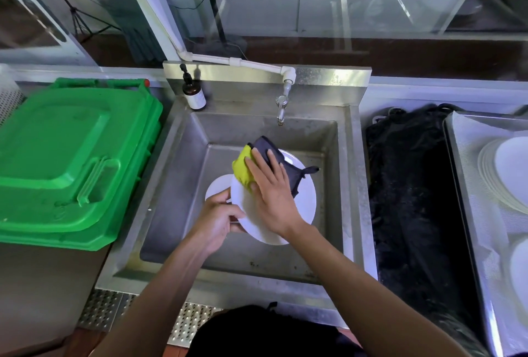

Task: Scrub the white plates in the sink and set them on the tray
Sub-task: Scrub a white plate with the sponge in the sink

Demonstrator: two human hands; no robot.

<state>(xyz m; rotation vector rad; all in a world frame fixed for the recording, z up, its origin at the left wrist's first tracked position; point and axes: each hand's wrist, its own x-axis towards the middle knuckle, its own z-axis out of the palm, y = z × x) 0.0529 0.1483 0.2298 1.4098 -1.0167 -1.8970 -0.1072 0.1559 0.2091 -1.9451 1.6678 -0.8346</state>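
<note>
White plate (297, 202) tilts over the steel sink (177, 162), its left rim pinched in the left hand (217, 215) fingers. The right hand (271, 194) fingers lie flat, spread, pressing a yellow-and-dark cloth (243, 169) against its face.

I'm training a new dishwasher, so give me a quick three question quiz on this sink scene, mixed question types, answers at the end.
1. True or false: the tap is running.
2. Which hand presses the yellow and dark cloth on the plate? A left, B right.
3. Fill in: the washed plates sit on the tray to the ____ of the sink.

Key: 1 false; 2 B, the right hand, while the left hand grips the rim; 3 right.
</note>
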